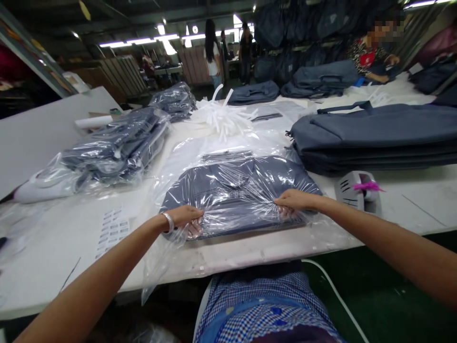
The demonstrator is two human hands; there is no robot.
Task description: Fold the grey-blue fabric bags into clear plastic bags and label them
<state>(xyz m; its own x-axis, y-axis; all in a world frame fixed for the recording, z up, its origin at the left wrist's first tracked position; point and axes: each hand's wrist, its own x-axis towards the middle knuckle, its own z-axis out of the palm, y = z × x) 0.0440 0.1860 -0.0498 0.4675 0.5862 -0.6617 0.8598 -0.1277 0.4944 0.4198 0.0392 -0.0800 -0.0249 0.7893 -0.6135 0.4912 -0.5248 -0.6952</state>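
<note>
A dark blue-grey bag (pixel 221 176) lies flat in front of me inside a clear plastic bag (pixel 243 205). My left hand (pixel 185 219), with a bracelet on the wrist, is closed on the plastic near the left part of its front edge. Toward the right, my right hand (pixel 291 201) pinches the same plastic, which shows tight creases between the two hands. Loose film hangs over the table's front edge below my left wrist.
Plastic-wrapped bags (pixel 117 138) are piled at left, unwrapped bags (pixel 374 138) at right. A grey tape dispenser (pixel 359 190) stands beside the right pile. Label sheets (pixel 113 231) lie at left, white strips (pixel 223 116) behind. A co-worker (pixel 371 57) is at the far right.
</note>
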